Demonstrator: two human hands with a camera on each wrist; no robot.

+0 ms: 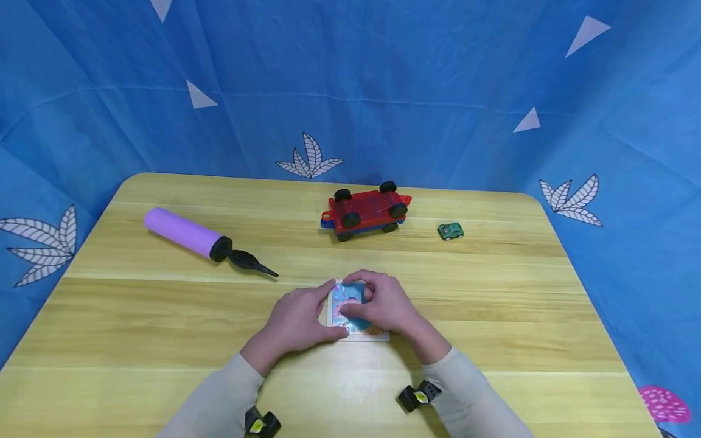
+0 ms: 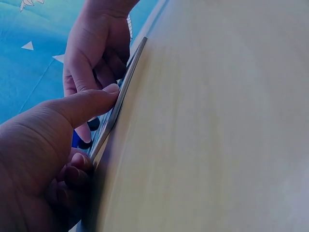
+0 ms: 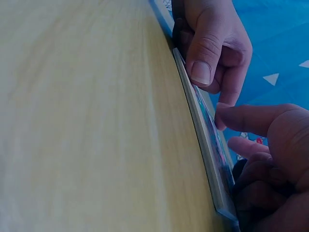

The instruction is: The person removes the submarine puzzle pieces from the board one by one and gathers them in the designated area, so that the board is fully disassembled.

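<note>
A small framed jigsaw puzzle (image 1: 355, 331) with a blue and pink picture lies flat on the table. My left hand (image 1: 298, 319) holds it at its left side, thumb over the near rim and forefinger at the far left corner. The left thumb (image 2: 96, 102) bears on the thin board edge in the left wrist view. My right hand (image 1: 386, 304) reaches over the picture from the right, its thumb touching the printed surface and its forefinger near the far rim. In the right wrist view, the right thumb (image 3: 256, 118) is fairly straight; whether a loose piece lies beneath is hidden.
A purple hand pump (image 1: 183, 234) with a black nozzle lies at the left. Behind the hands, a red and blue toy vehicle (image 1: 367, 210) shows its black wheels. A small green toy car (image 1: 451, 231) stands to the right. Blue patterned cloth (image 1: 350, 79) hangs beyond the table.
</note>
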